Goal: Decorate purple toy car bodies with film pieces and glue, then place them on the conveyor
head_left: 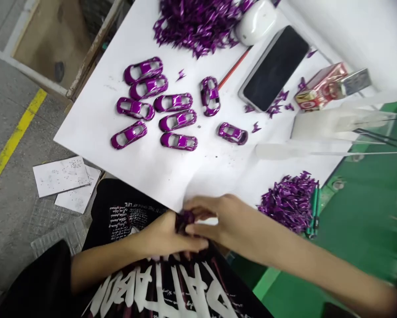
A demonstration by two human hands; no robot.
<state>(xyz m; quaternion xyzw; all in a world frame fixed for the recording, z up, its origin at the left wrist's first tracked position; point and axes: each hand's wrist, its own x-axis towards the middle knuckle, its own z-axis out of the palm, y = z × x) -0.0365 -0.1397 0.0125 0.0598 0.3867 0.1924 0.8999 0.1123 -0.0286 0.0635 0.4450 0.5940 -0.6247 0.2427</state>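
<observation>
The left hand (162, 238) and right hand (215, 221) close around a small purple model car shell (184, 221), apparently pinching it near the chest for close work. More shells (177, 120) lie in neat rows at 12 o'clock on the white table (185, 176), apart from the purple scrap heap (289, 203) at 3 o'clock.

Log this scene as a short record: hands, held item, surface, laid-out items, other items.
Left hand: holds the small dark purple piece from the near side
Right hand: fingers close on the same piece from the far side
Held item: mostly hidden by the fingers, exact shape unclear
Surface: white paper sheet
Laid out: nine purple model car shells
Other items: two heaps of purple scrap pieces, black smartphone, red-and-white box
</observation>
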